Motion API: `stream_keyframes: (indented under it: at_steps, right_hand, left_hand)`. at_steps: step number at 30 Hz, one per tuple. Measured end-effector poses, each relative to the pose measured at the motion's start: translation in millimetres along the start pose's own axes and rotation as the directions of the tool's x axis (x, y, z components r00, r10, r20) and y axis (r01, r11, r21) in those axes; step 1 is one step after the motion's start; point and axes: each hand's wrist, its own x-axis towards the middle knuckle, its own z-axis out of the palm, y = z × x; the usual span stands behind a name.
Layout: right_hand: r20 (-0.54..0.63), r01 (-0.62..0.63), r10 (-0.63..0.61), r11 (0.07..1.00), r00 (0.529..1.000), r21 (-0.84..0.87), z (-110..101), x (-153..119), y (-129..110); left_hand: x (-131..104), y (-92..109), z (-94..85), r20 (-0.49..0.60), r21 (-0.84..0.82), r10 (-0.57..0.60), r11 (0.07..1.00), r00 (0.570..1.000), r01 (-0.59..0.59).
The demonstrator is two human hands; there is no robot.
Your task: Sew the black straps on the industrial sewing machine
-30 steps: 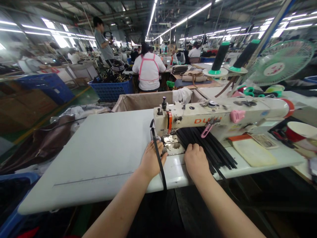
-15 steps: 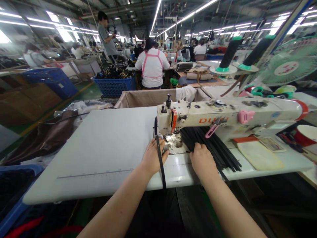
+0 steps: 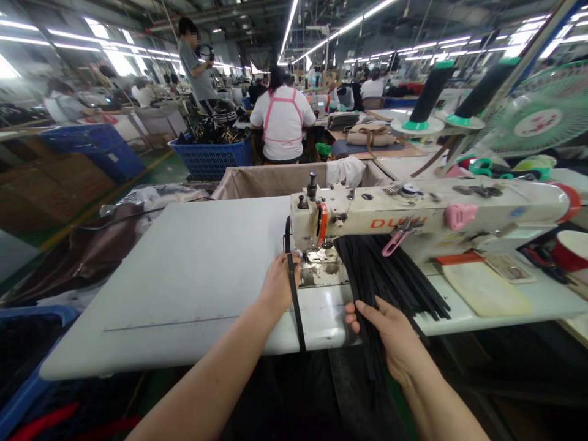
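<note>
My left hand (image 3: 274, 283) is at the left of the needle plate (image 3: 324, 274), under the head of the sewing machine (image 3: 358, 211). Its fingers are curled in by the presser foot; what they pinch, if anything, is hidden. A narrow black strap (image 3: 294, 294) comes from behind the machine head, runs across these fingers and hangs over the table's front edge. My right hand (image 3: 388, 324) is closed around several black strips (image 3: 367, 343) from the bundle (image 3: 395, 275) under the machine arm. The lower ends of the held strips hang past the edge.
Pink-handled snips (image 3: 395, 242) hang on the machine arm. A cream pad (image 3: 482, 288) lies right of the bundle. Thread cones (image 3: 429, 98) and a fan (image 3: 535, 122) stand at the back right. Behind the table are a fabric-lined bin (image 3: 271, 182) and a seated person (image 3: 282, 122).
My right hand has moved down and toward me, turning over and drawing several black strips over the table's front edge. My left hand has shifted slightly left, its fingers more curled.
</note>
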Motion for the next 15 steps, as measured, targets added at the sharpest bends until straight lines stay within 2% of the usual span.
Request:
stream_keyframes:
  at_steps: [4, 8, 15]
  right_hand:
    - [0.018, -0.122, 0.121, 0.991, 0.992, 0.054, 0, -16, 21]
    - [0.026, -0.209, 0.208, 0.976, 0.978, 0.065, 1, -33, 44]
    - [0.015, -0.1, 0.101, 0.993, 0.995, -0.058, 2, -56, 66]
  left_hand:
    - [10, -9, 2.2, 0.026, -0.029, -0.008, 1.0, 1.0, 0.009]
    - [29, -15, 5.6, 0.078, -0.037, -0.043, 0.998, 0.996, 0.046]
    - [68, -23, 11.1, 0.067, -0.167, -0.114, 0.978, 0.991, 0.123]
